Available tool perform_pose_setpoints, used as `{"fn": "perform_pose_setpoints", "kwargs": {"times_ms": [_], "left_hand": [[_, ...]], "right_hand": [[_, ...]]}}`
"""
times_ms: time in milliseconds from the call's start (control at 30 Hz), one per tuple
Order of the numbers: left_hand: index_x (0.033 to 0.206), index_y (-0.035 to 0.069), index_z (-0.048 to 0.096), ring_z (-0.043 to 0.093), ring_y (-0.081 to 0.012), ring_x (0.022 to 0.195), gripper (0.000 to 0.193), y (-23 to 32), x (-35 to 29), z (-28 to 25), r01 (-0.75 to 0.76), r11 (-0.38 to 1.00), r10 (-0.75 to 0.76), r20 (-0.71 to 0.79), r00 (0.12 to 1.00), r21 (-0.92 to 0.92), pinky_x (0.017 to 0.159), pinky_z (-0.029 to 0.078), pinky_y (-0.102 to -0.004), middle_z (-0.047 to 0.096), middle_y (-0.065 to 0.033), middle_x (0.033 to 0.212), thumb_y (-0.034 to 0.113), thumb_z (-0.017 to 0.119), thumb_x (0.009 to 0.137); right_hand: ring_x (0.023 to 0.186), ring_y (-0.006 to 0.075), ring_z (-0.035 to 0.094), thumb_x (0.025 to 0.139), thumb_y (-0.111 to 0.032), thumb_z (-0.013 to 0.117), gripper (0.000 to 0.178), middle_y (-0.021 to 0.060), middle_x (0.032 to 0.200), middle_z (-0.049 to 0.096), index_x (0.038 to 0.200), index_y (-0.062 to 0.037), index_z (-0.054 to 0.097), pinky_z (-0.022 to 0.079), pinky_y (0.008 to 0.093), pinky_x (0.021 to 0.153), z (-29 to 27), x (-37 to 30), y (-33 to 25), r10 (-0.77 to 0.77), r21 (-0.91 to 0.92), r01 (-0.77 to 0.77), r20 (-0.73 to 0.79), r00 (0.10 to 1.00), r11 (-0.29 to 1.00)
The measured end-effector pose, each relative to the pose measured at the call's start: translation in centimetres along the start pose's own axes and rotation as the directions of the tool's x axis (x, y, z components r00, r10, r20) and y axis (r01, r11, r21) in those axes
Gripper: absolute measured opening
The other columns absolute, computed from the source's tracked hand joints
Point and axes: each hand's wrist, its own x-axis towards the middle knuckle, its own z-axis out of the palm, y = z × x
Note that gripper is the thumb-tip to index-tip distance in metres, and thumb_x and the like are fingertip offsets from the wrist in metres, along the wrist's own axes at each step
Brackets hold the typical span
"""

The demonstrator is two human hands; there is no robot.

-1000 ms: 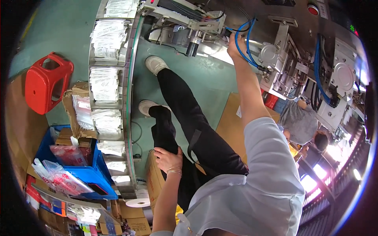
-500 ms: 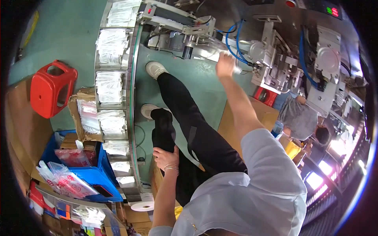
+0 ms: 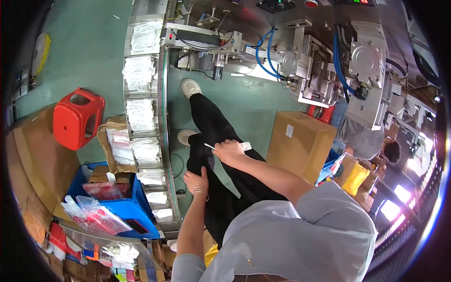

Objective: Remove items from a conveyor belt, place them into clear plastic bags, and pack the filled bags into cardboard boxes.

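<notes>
My right hand [image 3: 229, 152] is closed around a thin white strip-like packet [image 3: 245, 146] above my thighs; one narrow end sticks out past the fingertips, the other behind the hand. The grip hides its middle. My left hand [image 3: 196, 180] rests on my left leg near the knee, thumb apart from the fingers, with nothing seen in it. To the left of my legs runs a row of metal trays [image 3: 128, 96], and flat white packets [image 3: 140, 115] lie stacked in its compartments.
Ahead, a metal machine arm [image 3: 202, 40] and blue air hoses [image 3: 269, 56] reach across. A cardboard box [image 3: 298, 145] stands at the right, with another person in grey [image 3: 359, 138] beyond. On the left are a red stool [image 3: 77, 120] and a blue crate [image 3: 124, 209] holding plastic bags.
My right hand has come back from under the machine to above my thighs, and the white packet now shows clearly in it. My left hand stays on my leg.
</notes>
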Motion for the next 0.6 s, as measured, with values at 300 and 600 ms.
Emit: {"fn": "perform_pose_setpoints", "kwargs": {"times_ms": [300, 600], "left_hand": [[0.108, -0.004, 0.055, 0.052, -0.0162, 0.095, 0.033, 12.0, 18.1, -16.2, -0.379, 0.298, 0.108, -0.364, 0.925, -0.876, 0.088, 0.038, -0.0278, 0.058, -0.0078, 0.102, 0.023, 0.042, 0.093], [0.115, -0.002, 0.046, 0.055, -0.0218, 0.097, 0.047, 24.9, 34.9, -24.8, 0.093, 0.021, 0.523, 0.09, 0.848, -0.995, 0.087, 0.044, -0.0381, 0.055, -0.0121, 0.103, 0.024, 0.064, 0.08]], "right_hand": [[0.064, 0.0239, 0.057, 0.075, -0.024, 0.06, 0.02, 0.0053, 0.06, 0.055, 0.064, -0.0096, 0.05, 0.045, 0.0366, 0.058, 0.3, 1.6, 2.3, -0.062, -0.083, 0.054, -0.09, 0.994, 0.995], [0.06, 0.0247, 0.054, 0.073, -0.021, 0.061, 0.023, 0.0061, 0.058, 0.052, 0.06, -0.0089, 0.046, 0.044, 0.0382, 0.053, -2.2, 3.5, 3.3, -0.056, -0.076, 0.044, -0.172, 0.984, 0.996]]}}
